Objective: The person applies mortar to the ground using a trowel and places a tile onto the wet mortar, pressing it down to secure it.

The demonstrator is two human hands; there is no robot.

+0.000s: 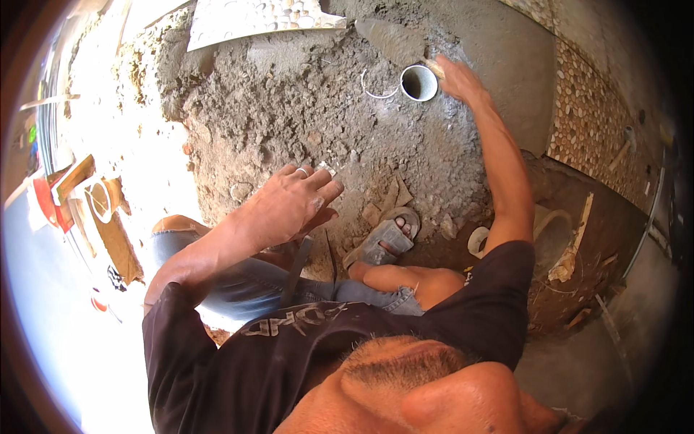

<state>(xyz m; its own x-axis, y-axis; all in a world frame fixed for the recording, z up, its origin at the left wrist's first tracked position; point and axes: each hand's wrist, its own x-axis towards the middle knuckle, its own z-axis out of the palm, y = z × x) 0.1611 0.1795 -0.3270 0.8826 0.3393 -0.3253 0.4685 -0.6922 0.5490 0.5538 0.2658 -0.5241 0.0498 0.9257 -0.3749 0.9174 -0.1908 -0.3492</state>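
Note:
My right hand (460, 79) is closed around the pale handle of a trowel (390, 40), beside a white round pipe. The trowel's grey, mortar-coloured blade lies to the left of the hand, on the far side of the pipe. That pipe (419, 98) stands upright in the rough grey mortar, its dark mouth facing up. A thin white ring (380, 96) is half sunk in the rubble to its left. Over the loose mortar hovers my left hand (296, 197), a ring on one finger, fingers loosely bent and thumb apart. A small whitish piece (327, 168) shows by its fingertips.
Pebble-patterned tiles border the mortar at the far left (264, 22) and on the right (589, 108). Smooth grey mortar (513, 79) lies beside the right tiles. My sandalled foot (387, 242) rests nearby. Wooden pieces (112, 231) lie left; a wood strip (575, 242) lies right.

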